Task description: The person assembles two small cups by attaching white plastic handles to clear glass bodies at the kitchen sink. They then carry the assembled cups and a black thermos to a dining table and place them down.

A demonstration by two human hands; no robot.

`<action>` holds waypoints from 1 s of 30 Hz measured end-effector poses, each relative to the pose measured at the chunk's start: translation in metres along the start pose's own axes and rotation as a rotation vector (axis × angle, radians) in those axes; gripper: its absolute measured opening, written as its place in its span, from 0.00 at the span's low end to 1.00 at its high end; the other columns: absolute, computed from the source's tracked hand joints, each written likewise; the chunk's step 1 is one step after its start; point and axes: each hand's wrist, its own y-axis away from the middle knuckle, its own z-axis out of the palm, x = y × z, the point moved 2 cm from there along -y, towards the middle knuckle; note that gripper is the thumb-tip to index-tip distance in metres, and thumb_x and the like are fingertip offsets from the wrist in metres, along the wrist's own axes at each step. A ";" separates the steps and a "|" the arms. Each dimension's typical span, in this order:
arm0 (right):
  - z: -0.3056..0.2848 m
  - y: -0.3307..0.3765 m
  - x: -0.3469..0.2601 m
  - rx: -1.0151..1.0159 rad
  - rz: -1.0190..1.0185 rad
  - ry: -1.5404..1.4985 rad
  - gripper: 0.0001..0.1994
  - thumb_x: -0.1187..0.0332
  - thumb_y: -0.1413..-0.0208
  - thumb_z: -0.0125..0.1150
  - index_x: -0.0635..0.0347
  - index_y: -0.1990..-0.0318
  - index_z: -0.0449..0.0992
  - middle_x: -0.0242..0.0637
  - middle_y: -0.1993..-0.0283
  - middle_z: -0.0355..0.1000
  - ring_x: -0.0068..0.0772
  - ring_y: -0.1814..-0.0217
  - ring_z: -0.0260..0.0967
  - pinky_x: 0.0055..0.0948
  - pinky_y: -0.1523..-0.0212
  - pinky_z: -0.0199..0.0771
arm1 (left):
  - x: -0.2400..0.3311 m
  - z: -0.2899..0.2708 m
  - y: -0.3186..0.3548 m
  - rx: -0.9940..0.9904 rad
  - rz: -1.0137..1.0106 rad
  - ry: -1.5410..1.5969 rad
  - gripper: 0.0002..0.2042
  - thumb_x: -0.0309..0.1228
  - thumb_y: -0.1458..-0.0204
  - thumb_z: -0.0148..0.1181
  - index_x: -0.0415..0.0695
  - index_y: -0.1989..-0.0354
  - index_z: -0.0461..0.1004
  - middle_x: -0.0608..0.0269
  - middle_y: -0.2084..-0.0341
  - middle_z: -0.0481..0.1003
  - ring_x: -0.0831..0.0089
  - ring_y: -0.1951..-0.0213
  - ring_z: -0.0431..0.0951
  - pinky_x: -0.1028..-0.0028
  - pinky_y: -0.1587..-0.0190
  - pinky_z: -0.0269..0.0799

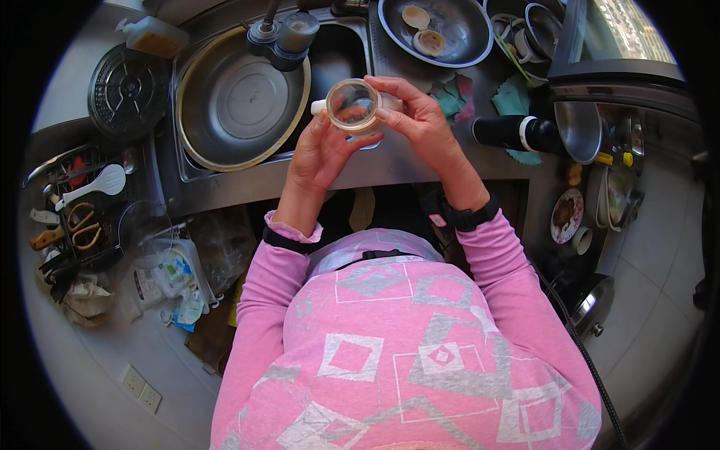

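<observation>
In front of the sink I hold a small round clear glass jar (353,104), its round opening or base facing up at me. My left hand (322,154) is closed round it from the left and below; some of its fingers show through the glass. My right hand (421,120) grips the jar from the right, thumb and forefinger at its rim. A short white piece (319,107) sticks out at the jar's left side; whether it belongs to the jar I cannot tell.
A large metal basin (196,131) sits in the sink under a tap with a filter (279,41). Behind right stands a steel bowl (472,46) holding two round pieces. Cloths (451,99) and a black bottle (499,133) lie right; a utensil rack (90,214) stands left.
</observation>
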 end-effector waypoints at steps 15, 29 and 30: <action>0.005 0.042 -0.050 0.193 -0.030 0.174 0.50 0.65 0.63 0.74 0.63 0.30 0.53 0.53 0.34 0.62 0.46 0.30 0.61 0.37 0.33 0.61 | 0.005 0.048 -0.005 -0.159 0.023 0.042 0.48 0.45 0.59 0.69 0.37 0.30 0.52 0.42 0.38 0.64 0.52 0.37 0.68 0.56 0.36 0.67; -0.045 0.070 0.032 0.107 0.214 -0.097 0.51 0.70 0.59 0.75 0.65 0.28 0.48 0.50 0.27 0.54 0.42 0.24 0.50 0.38 0.26 0.47 | -0.025 -0.008 -0.033 -0.045 -0.224 -0.306 0.48 0.38 0.61 0.73 0.33 0.31 0.53 0.50 0.41 0.67 0.63 0.39 0.69 0.65 0.33 0.61; -0.052 0.076 0.047 0.106 0.269 -0.088 0.50 0.71 0.59 0.75 0.65 0.28 0.50 0.50 0.28 0.56 0.42 0.25 0.52 0.39 0.26 0.49 | -0.035 -0.018 -0.035 -0.023 -0.281 -0.291 0.46 0.37 0.59 0.71 0.33 0.32 0.54 0.51 0.42 0.67 0.63 0.39 0.70 0.65 0.34 0.61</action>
